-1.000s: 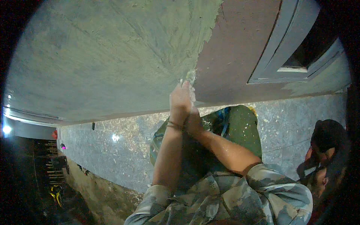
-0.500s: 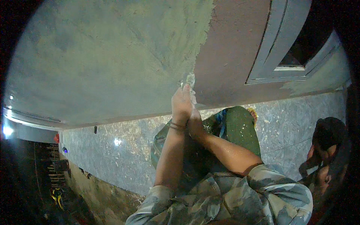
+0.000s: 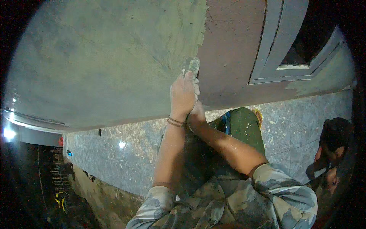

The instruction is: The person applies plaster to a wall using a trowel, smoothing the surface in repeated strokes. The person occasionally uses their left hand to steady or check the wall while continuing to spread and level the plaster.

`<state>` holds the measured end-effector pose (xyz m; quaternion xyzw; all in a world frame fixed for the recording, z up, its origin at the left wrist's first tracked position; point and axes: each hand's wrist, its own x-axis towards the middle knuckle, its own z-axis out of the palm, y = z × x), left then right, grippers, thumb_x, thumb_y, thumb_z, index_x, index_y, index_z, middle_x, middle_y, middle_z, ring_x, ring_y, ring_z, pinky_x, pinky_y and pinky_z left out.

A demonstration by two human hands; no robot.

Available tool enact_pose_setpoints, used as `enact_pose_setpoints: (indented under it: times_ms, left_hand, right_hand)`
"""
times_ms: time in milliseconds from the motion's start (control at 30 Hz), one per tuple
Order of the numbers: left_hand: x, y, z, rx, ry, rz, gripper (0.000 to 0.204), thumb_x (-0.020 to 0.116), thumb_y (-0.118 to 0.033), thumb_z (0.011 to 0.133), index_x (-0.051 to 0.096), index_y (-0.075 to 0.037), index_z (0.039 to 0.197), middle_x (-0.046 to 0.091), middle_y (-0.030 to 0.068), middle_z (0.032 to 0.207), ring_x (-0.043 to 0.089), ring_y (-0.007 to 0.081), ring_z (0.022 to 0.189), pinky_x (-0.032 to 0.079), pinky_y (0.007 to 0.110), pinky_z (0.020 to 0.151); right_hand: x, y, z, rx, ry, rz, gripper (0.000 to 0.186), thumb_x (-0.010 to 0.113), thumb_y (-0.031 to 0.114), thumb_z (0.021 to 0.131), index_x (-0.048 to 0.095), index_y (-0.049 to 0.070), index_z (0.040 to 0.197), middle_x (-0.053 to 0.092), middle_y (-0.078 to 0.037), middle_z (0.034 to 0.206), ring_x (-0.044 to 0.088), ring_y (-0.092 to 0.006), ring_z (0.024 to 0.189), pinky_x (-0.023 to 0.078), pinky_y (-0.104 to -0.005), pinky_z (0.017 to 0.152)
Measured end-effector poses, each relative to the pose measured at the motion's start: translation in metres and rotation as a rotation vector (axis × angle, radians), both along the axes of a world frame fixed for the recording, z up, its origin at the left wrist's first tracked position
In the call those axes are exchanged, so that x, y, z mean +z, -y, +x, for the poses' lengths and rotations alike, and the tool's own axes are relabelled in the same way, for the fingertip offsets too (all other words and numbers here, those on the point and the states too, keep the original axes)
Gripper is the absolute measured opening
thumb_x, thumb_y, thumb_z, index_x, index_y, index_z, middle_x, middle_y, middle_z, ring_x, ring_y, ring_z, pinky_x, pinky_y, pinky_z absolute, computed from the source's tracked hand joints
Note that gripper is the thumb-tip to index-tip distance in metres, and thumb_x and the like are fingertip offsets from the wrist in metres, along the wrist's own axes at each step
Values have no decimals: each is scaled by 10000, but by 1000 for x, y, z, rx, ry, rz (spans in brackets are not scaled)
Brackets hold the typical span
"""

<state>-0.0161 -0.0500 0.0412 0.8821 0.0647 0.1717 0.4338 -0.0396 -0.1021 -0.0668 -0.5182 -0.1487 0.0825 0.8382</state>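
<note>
My left hand (image 3: 182, 93), dusted white and with a bracelet at the wrist, is closed around a small flat scraper-like tool (image 3: 193, 65). Its thumb lies along the tool, which is coated in pale dust. The tool's end meets the wall (image 3: 114, 57) close to the ragged border between a grey-green coat and a pinkish-brown surface (image 3: 232, 49). Just below and behind the left hand is my right hand (image 3: 197, 115), close against the left wrist. Its fingers are hidden, so their grip does not show.
A grey window frame (image 3: 263, 72) is set in the wall at right. Pale flakes litter the tiled floor (image 3: 114, 156) around my green-trousered knee (image 3: 246, 128). Another person (image 3: 329, 149) crouches at far right. A bright lamp (image 3: 8, 133) shines at far left.
Both hands have moved up along the wall and slightly left, carrying the tool. The view has shifted a little; the other person stays crouched.
</note>
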Motion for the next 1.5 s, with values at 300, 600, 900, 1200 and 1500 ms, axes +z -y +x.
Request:
enact_pose_setpoints:
  times_ms: [300, 600, 900, 1200, 1500]
  left_hand:
    - [-30, -13, -12, -9, -61, 416, 408, 425, -289, 1064, 656, 21, 933, 677, 237, 903, 654, 418, 857, 496, 488, 741]
    - [-26, -7, -2, -61, 170, 209, 457, 433, -327, 1071, 639, 28, 871, 645, 192, 696, 659, 343, 660, 491, 446, 630]
    - [3, 7, 4, -30, 60, -90, 465, 460, -335, 1071, 632, 57, 890, 670, 181, 739, 657, 283, 635, 497, 406, 605]
    - [5, 8, -3, -23, 174, 269, 459, 446, -320, 1072, 636, 47, 873, 655, 219, 760, 646, 371, 717, 481, 468, 653]
    - [42, 24, 2, -51, 29, 43, 400, 456, -272, 1070, 619, 30, 865, 642, 191, 751, 643, 310, 704, 499, 428, 616]
  right_hand:
    - [-129, -59, -25, -186, -121, -256, 500, 448, 429, 1022, 667, -15, 1099, 701, -217, 991, 664, -429, 935, 524, -510, 832]
    - [-39, -22, -6, -204, 118, -110, 427, 491, 362, 1031, 622, 22, 1254, 690, -188, 1144, 658, -331, 1037, 496, -462, 901]
    - [16, 6, -3, -51, -91, -158, 382, 521, 178, 1010, 545, -12, 1340, 611, -88, 1266, 555, -180, 1168, 447, -337, 1004]
    - [-24, -3, -2, -76, 140, -359, 354, 423, 128, 1035, 518, -67, 1314, 606, -233, 1274, 575, -383, 1151, 477, -444, 926]
    - [25, 5, 2, -101, -195, -97, 460, 338, 285, 1092, 581, -69, 1256, 663, -177, 1208, 603, -276, 1091, 472, -397, 937]
